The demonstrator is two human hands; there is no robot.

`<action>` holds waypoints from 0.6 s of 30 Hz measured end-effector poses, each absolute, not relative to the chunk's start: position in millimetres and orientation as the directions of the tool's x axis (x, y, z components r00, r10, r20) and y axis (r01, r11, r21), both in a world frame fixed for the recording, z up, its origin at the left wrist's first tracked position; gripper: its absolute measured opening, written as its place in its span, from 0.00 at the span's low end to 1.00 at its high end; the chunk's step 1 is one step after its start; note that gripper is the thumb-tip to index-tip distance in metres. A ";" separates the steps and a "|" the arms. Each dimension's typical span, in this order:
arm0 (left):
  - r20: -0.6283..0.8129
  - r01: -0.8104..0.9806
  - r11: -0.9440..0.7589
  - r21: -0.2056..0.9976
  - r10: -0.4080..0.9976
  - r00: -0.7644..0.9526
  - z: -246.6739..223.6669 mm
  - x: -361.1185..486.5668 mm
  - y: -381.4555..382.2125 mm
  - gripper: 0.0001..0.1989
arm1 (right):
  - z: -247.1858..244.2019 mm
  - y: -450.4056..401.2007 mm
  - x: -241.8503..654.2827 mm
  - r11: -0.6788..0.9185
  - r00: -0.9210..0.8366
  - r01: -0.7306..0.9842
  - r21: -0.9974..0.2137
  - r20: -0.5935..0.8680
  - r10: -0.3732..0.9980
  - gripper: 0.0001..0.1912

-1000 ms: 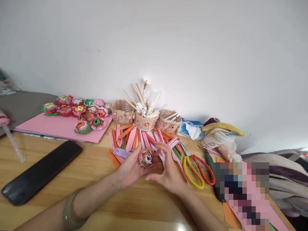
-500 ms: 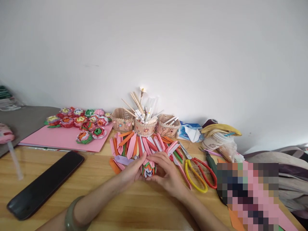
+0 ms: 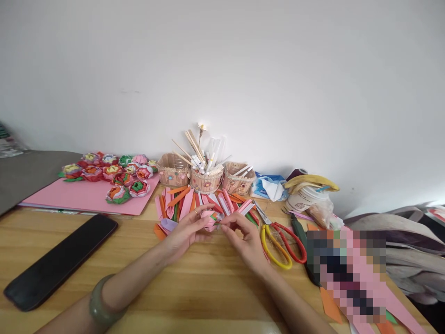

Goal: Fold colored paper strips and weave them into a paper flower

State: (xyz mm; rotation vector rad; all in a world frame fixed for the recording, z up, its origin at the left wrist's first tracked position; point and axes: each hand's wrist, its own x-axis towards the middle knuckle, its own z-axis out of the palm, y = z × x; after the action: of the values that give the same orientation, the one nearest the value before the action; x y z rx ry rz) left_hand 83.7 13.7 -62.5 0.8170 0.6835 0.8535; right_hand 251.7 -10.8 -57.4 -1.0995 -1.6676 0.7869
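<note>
My left hand (image 3: 186, 234) is closed around a folded paper flower (image 3: 207, 221), pink outside with green and orange showing at its right end. The flower lies on its side, its open end facing right. My right hand (image 3: 245, 241) pinches at that end with thumb and forefinger; the exact bit of paper between them is too small to make out. Just beyond both hands spreads a pile of folded paper strips (image 3: 187, 202) in pink, orange, red, green and white. Scissors (image 3: 284, 246) with one yellow and one red handle lie right of my right hand.
Finished paper flowers (image 3: 121, 179) sit on pink paper sheets (image 3: 74, 197) at left, behind a long black case (image 3: 60, 262). Three decorated baskets (image 3: 206, 182) stand by the wall. A tissue pack (image 3: 269, 186), a cup (image 3: 304, 198) and a banana peel (image 3: 313, 181) are at right.
The flower has been turned from facing me to lying sideways, facing right. My right hand has shifted from cupping its side to pinching its end. The view has moved slightly.
</note>
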 end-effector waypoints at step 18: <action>-0.090 -0.072 0.129 0.989 0.912 0.401 -72.2 84.5 18.0 0.28 | -60.5 -5.4 250.4 0.181 -0.123 0.299 -0.937 0.151 0.981 0.07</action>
State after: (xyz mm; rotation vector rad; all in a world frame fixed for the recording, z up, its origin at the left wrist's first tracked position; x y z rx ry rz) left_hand 84.5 18.0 -72.2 1.2243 0.8906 0.8736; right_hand 250.4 -5.4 -60.5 -1.2545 -1.5869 0.9863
